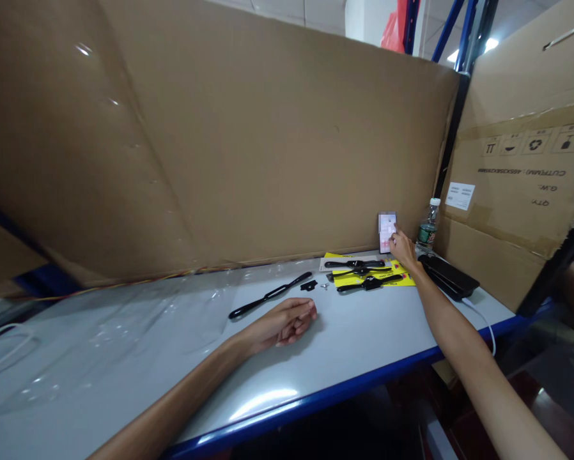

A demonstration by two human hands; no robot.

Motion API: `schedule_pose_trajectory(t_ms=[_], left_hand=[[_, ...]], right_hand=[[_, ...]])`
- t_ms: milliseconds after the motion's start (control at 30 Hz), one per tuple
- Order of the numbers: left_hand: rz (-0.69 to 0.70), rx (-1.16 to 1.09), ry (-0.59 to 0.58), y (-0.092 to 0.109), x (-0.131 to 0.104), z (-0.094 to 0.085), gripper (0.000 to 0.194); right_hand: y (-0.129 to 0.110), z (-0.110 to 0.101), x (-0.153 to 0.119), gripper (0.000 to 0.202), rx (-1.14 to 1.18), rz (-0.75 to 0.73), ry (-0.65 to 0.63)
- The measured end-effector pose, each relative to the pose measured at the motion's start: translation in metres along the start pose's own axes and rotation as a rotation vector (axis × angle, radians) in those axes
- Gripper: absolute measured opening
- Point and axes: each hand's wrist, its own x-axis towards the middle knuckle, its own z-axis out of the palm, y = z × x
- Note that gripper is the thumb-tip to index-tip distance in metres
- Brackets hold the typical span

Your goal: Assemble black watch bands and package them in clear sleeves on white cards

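My left hand rests on the grey tabletop, its fingers loosely curled in and the thumb lying over them; nothing shows in it. Just beyond it lies a long black two-handled spokeshave body with a slot in its middle. A small black plate and small silver screws are to the right of that. My right hand reaches to a phone propped against the cardboard, fingers apart, a fingertip at the lit screen. Several black spokeshaves lie on yellow packaging between the hands.
A water bottle stands in the back right corner. In front of it sits a black flat device with a white cable. Clear plastic film covers the table's left. Cardboard walls the back; a carton closes the right.
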Motion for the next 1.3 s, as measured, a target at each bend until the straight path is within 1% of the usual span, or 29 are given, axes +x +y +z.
schedule_pose_trajectory(t_ms=[367,500,800,1100,1300], left_hand=[[0.000,-0.006,-0.002,0.001,-0.002,0.002,0.051],[-0.007,0.002,0.001,0.001,-0.001,0.001,0.052],[-0.001,0.002,-0.005,-0.001,0.000,0.000,0.051],[0.008,-0.020,-0.011,0.000,0.000,0.001,0.050],[0.010,-0.018,-0.009,0.001,-0.001,0.001,0.052]], right_hand=[[0.005,0.007,0.004,0.031,-0.013,-0.023,-0.009],[0.005,0.007,0.004,0.031,-0.012,-0.022,0.021],[0.004,0.005,0.003,0.032,0.002,-0.021,0.008],[0.009,0.013,0.005,0.031,-0.006,-0.017,0.015],[0.007,0.010,0.004,0.031,-0.008,-0.026,0.019]])
